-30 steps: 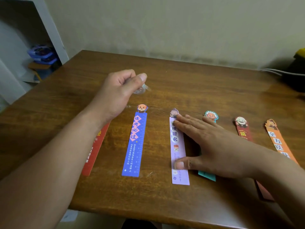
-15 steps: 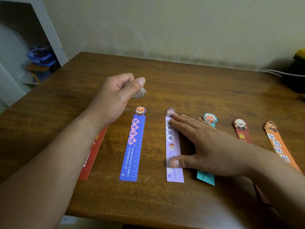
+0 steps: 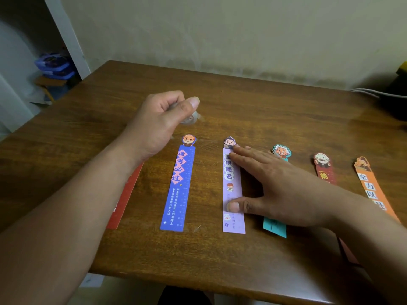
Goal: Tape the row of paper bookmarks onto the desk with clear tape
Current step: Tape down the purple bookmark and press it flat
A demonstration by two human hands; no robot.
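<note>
A brown wooden desk with a glossy grained top carries six long paper bookmarks in a row, each lying flat: a red one at the left, partly hidden; a blue one; a lilac one; a teal one; a dark red one; an orange one at the right.

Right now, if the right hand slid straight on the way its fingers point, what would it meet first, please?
The right hand points far-left over the purple bookmark; past its cartoon head, only bare desk shows. The left hand likely hangs above that line; depth unclear.
</note>
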